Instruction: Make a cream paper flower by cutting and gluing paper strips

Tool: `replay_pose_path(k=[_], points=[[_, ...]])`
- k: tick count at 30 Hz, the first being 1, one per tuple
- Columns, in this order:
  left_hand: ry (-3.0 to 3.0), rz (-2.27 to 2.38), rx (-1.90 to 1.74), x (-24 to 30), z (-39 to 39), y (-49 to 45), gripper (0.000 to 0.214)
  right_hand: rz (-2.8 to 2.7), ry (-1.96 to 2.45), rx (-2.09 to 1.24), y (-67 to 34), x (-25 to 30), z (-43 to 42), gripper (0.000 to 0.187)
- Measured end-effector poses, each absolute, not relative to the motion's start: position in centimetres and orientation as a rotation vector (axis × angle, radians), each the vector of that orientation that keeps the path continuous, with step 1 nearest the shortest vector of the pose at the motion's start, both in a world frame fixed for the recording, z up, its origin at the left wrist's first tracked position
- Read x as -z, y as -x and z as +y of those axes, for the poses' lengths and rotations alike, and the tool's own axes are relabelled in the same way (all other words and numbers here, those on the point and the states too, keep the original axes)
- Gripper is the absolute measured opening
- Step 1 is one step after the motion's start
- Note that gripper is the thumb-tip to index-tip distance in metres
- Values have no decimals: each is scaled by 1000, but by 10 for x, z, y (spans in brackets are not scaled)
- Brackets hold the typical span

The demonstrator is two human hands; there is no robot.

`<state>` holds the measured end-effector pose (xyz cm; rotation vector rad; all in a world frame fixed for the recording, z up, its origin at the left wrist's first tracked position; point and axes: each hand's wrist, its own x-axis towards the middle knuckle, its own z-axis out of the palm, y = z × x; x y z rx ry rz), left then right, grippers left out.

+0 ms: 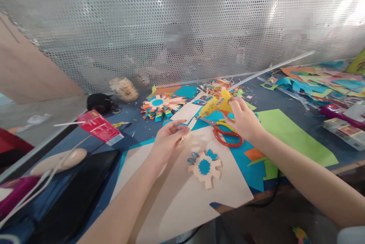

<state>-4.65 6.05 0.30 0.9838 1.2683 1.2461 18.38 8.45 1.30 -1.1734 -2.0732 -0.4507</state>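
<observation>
While the right hand (243,116) grips a yellow glue gun (215,106), the left hand (168,137) appears to pinch a small blue strip (180,122). Near the right edge of a cream sheet (173,206) at the desk's (139,130) near edge lies a paper flower (204,167), seemingly part-finished: blue centre, loops (193,157) and pointed piece (211,155) are on, most petals bare. Layered flowers (157,103) sit toward the far edge.

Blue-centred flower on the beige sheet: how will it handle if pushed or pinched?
The flower is probably light: it looks like cut paper. Its narrow blue loops may crush if pinched. Lying flat on the sheet, it would likely slide, not roll.
</observation>
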Motion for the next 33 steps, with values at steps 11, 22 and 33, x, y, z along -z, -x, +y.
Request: replay_pose_path(k=[11, 22, 33], points=[[-964, 1237, -1270, -4, 60, 47, 49, -2108, 1244, 349, -183, -17, 81, 4], [-979, 1246, -1232, -4, 59, 47, 50, -2123, 1234, 364, -182, -19, 79, 3], [-1048, 1248, -1198, -2, 58, 47, 48, -2127, 1232, 335, -182, -21, 78, 3]])
